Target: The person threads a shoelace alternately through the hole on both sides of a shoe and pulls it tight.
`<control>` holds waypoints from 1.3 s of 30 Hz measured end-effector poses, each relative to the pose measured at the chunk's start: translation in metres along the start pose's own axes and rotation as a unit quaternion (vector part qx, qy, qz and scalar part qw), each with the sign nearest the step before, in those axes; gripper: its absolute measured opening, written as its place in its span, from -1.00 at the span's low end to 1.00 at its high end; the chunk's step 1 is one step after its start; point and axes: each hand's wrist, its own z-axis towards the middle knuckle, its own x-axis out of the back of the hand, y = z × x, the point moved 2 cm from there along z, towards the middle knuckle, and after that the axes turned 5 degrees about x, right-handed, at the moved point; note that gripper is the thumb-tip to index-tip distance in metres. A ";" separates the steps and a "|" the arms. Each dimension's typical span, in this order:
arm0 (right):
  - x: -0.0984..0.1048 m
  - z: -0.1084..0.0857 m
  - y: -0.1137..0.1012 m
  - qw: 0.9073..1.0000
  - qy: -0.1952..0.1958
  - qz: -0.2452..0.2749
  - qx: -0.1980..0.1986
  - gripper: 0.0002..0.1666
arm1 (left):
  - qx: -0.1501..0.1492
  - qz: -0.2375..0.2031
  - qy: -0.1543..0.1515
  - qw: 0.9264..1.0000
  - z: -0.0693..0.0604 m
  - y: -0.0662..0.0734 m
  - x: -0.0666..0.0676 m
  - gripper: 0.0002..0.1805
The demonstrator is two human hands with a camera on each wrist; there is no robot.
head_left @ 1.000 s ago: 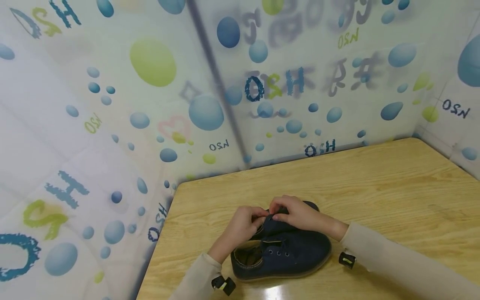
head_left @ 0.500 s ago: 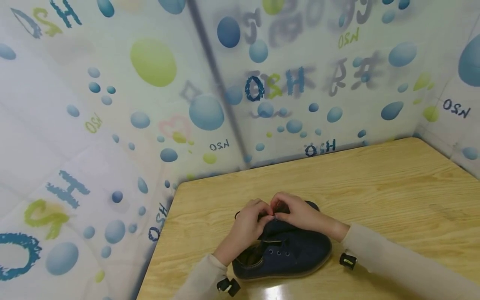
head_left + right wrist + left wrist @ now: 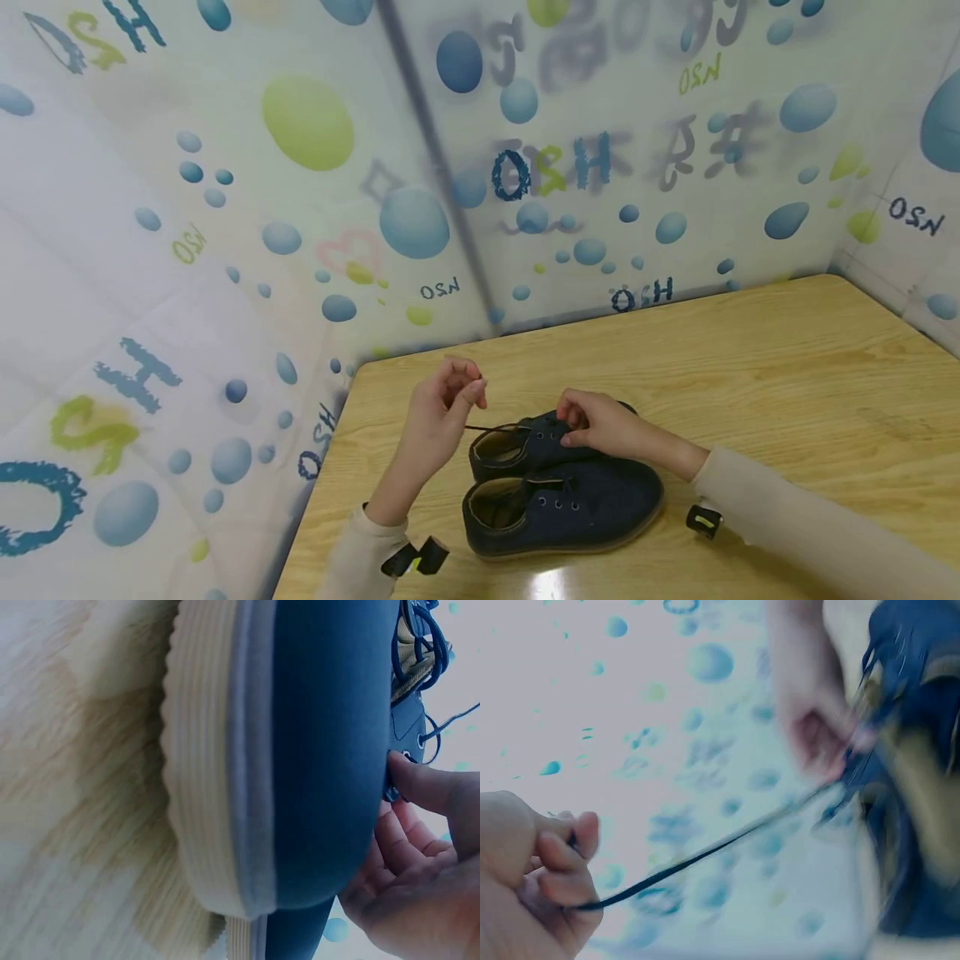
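Observation:
Two dark blue lace-up shoes lie side by side on the wooden table [image 3: 750, 375], the far shoe [image 3: 536, 454] partly behind the near shoe [image 3: 622, 508]. My left hand [image 3: 438, 412] is raised left of them and grips a dark shoelace [image 3: 705, 859]. In the left wrist view that lace runs taut to the far shoe. At the far shoe's lacing, my right hand [image 3: 607, 425] pinches the eyelet flap [image 3: 406, 731] between thumb and fingers. The near shoe's toe fills much of the right wrist view.
A curtain-like wall [image 3: 637, 167] printed with blue and green drops stands behind and left of the table. Each sleeve carries a small black wrist device, one on the left [image 3: 420, 557] and one on the right [image 3: 703, 521].
Both hands were together at the far shoe's lacing. My left hand has drawn away to the left and up with the lace, which stretches out from the shoe; the right stays there.

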 end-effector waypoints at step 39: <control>-0.001 -0.001 -0.002 0.997 -0.010 -0.060 0.038 -0.71 | -0.054 -0.244 0.054 0.967 0.010 0.000 0.010 -0.98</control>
